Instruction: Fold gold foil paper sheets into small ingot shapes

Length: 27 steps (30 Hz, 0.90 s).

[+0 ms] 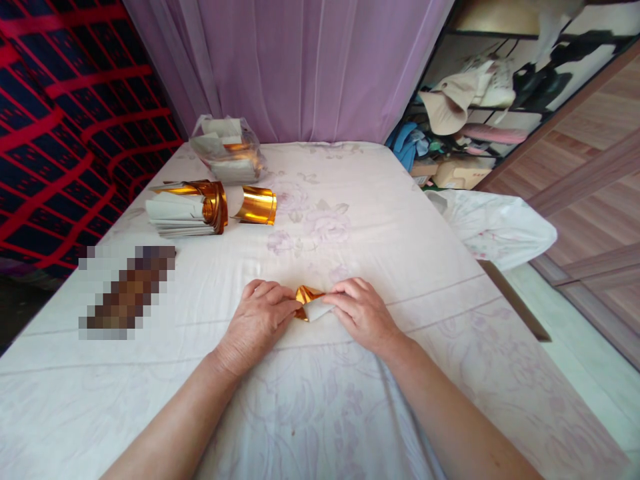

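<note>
A partly folded sheet of gold foil paper [316, 308] lies on the cloth-covered table between my hands, its gold side and pale back both showing. My left hand [263, 312] has its fingers closed on the paper's left end. At the other end, my right hand [363, 312] pinches the upper right corner between thumb and fingers. Further back on the left sits a curled stack of gold foil paper [187, 210], pale side mostly outward. Beside that stack is a smaller curved gold sheet [259, 205].
Behind the stack stands a clear plastic bag [230, 150] with more paper inside. A blurred-out item [130, 290] lies on the table's left. Beyond the right edge are a white plastic bag [500, 223] and shelves holding a cap [447, 107]. A purple curtain [300, 73] hangs at the back.
</note>
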Motion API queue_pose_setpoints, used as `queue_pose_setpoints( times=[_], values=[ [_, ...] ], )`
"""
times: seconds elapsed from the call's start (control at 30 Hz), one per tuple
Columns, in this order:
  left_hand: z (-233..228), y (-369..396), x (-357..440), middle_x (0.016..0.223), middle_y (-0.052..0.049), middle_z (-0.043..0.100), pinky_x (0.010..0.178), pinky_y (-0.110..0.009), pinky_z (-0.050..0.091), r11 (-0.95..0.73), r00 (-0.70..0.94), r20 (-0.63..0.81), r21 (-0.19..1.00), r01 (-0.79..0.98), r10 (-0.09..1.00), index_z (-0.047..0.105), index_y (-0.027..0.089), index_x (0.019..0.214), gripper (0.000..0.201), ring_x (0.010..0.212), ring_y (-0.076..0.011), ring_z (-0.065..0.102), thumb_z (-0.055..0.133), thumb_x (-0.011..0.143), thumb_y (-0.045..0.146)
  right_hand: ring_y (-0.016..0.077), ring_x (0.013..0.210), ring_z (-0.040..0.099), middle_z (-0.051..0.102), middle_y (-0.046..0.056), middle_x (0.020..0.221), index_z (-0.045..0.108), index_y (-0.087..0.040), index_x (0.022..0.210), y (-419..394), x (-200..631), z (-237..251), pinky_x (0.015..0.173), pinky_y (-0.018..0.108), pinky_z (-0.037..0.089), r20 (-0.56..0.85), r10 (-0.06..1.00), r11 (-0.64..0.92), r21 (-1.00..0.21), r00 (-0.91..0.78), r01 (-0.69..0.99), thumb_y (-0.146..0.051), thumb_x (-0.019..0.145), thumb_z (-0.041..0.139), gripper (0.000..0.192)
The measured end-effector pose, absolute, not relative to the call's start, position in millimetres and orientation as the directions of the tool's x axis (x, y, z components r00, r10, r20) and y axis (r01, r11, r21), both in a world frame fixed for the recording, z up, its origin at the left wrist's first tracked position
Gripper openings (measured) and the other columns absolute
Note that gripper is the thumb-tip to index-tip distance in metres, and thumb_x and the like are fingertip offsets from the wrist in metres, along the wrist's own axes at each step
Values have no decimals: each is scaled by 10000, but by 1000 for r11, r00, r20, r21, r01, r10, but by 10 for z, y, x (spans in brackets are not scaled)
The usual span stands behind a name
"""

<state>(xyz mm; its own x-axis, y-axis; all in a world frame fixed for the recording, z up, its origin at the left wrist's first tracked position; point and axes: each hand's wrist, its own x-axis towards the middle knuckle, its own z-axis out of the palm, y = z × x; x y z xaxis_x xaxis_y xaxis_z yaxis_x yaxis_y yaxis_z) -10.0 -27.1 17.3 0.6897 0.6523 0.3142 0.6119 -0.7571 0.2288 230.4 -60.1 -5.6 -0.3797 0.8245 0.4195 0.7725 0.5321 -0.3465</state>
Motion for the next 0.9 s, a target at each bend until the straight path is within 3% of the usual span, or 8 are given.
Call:
queue_pose_setpoints(
  times=[0.13, 0.27, 0.4, 0.6, 0.9],
  values=[
    [148, -247, -128, 943, -12, 722, 800, -394, 397, -746, 683, 314, 166, 645, 660, 709, 262, 1003, 195, 869, -215, 600, 631, 862, 153, 214, 1026, 559, 646, 59, 1132, 721, -246, 940, -635, 2240, 16, 871, 370, 466, 458, 774, 592, -277, -438, 757, -178, 900, 589, 154],
    [139, -261, -131, 931, -20, 722, 799, -387, 402, -723, 658, 307, 209, 658, 687, 706, 251, 1023, 187, 859, -208, 607, 591, 889, 188, 194, 1001, 588, 700, 33, 1071, 698, -231, 919, -673, 2154, 32, 862, 358, 453, 428, 724, 671, -259, -540, 695, -191, 917, 580, 124],
    [139, -291, -111, 976, -34, 717, 835, -403, 401, -679, 622, 273, 267, 684, 734, 703, 244, 1032, 188, 903, -217, 614, 579, 901, 298, 184, 948, 609, 714, 30, 1033, 692, -228, 936, -678, 2130, -2, 834, 348, 458, 404, 737, 670, -327, -542, 667, -176, 891, 610, 106],
    [150, -317, -68, 978, -32, 716, 841, -411, 396, -649, 602, 242, 268, 712, 761, 688, 246, 1027, 173, 911, -224, 619, 600, 887, 299, 176, 957, 621, 720, 26, 1017, 679, -229, 966, -650, 2164, -36, 848, 348, 465, 390, 795, 606, -475, -465, 638, -129, 890, 572, 165],
    [182, -423, 19, 904, -41, 701, 805, -400, 437, -662, 626, 216, 215, 718, 749, 664, 197, 887, 150, 860, -223, 604, 523, 930, 222, 181, 892, 596, 703, 38, 964, 673, -204, 902, -637, 2142, -16, 805, 341, 441, 365, 819, 572, -476, -442, 668, -175, 935, 524, 155]
  ],
)
